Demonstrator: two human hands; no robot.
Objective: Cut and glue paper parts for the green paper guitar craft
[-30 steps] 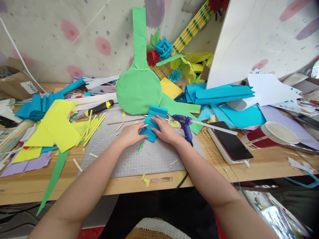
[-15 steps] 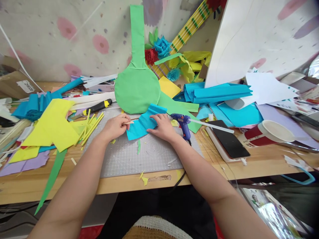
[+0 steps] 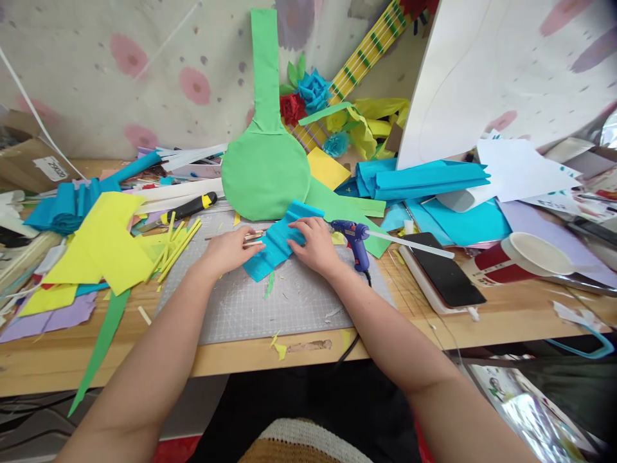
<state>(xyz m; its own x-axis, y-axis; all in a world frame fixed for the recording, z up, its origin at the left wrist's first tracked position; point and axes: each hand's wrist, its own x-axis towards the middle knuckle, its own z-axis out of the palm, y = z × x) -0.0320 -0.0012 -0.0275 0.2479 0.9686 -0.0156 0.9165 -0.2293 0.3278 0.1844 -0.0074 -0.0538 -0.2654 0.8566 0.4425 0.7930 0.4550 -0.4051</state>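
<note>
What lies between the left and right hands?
In the head view, a bright blue, creased paper strip lies between the left hand and the right hand, over the grey gridded mat. A thin, pale stick projects from the left hand.

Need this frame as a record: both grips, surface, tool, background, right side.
left grip: holding short pale stick by blue paper
right grip: fingers spread on blue paper
surface: gray cutting mat on wooden table
tool: glue gun, right of right grip
background: round green piece, long neck
right side: black phone, red-and-white cup
</note>
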